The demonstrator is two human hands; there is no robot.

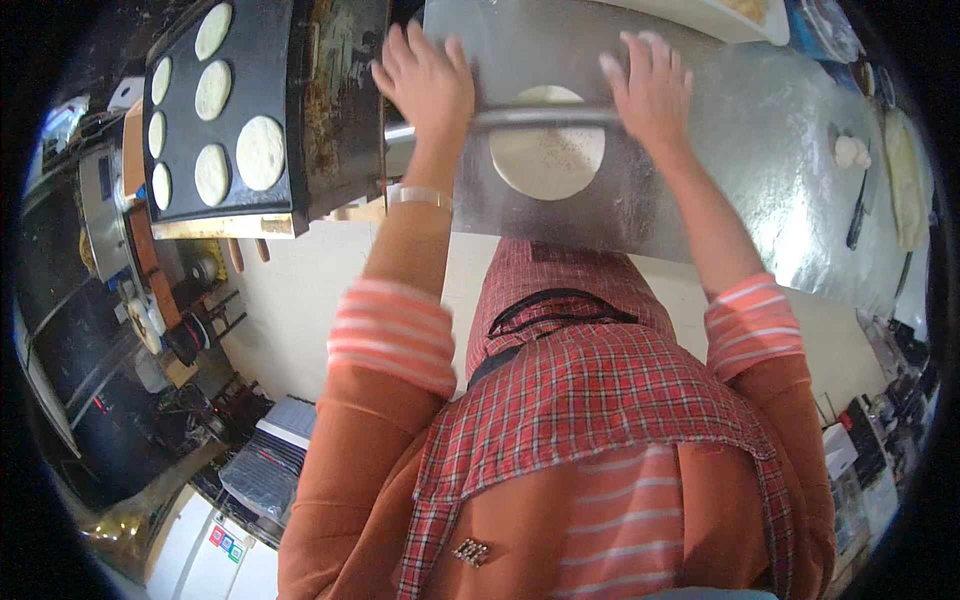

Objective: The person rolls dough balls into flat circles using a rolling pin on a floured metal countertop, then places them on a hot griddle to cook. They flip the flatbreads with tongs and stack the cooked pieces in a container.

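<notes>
On the metal work table (487, 202) lies a round, flat disc of pale dough (544, 161), with dark specks on its right part. A thin rolling pin (540, 115), blurred, crosses the far part of the disc from side to side. My left hand (427, 79) is over the pin's left end, its fingers spread and pointing away from me. Over the right end is my right hand (651, 94), fingers also apart. Both palms appear to lie on the pin without the fingers wrapping it; their undersides are hidden.
At left, a dark griddle (255, 82) carries several flat dough rounds (260, 152). A white tub (720, 19) stands at the table's far edge. To the right lie small dough lumps (852, 152), a dark-handled knife (856, 214) and a long dough piece (906, 180).
</notes>
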